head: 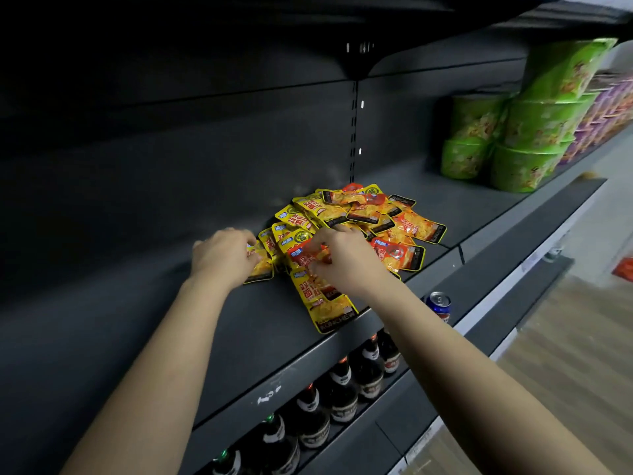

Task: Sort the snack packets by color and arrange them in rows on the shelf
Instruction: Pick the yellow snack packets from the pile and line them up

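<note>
Spanning the whole view, the dark shelf (137, 234) lies bare to the left of the packets, with wide open room there and a narrower free strip to their right before the green bowls (524, 138). The bowls are stacked at the far right, and their top is cut off by the shelf above. The pile (363, 214) of yellow and red packets sits mid-shelf, mixed and overlapping, so many are half hidden. One long packet (325, 303) reaches the front lip and slightly overhangs it. Below, bottles (342, 392) stand in a row, their lower parts hidden by the lower shelf edge. The left hand (222, 257) curls over a yellow packet (262, 267) at the pile's left edge and grips it. The right hand (342, 258) pinches a red packet (301, 253) atop the near side; its fingertips blur. A can (438, 305) shows just beside the right forearm.
</note>
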Available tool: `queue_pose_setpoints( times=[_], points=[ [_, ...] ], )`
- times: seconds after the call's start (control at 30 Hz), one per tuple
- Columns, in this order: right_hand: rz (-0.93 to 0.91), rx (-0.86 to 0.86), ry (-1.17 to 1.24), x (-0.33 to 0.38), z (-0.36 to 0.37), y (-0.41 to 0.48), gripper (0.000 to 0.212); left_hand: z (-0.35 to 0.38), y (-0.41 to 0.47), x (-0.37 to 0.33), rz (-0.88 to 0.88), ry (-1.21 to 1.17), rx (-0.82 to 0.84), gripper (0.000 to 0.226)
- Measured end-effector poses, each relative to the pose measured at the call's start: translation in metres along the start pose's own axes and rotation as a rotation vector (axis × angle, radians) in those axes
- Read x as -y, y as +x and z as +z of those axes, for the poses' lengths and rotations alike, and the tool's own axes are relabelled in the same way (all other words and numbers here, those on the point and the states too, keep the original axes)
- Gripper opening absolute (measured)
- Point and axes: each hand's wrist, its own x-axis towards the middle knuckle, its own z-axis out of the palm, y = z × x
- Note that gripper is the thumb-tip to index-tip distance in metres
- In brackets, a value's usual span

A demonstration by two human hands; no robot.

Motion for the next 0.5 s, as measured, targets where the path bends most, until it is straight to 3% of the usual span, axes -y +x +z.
queue_pose_setpoints(
  times=[0.23, 0.5],
  points=[
    [-0.013, 0.001, 0.041, -0.027, -0.007, 0.016, 0.025, 0.028, 0.025, -0.010, -0.218, -0.025, 0.133, 0.058],
    [-0.072, 0.019, 0.071, -0.040, -0.006, 0.030, 0.025, 0.025, 0.031, -0.017, -0.433, -0.079, 0.119, 0.074]
  ],
)
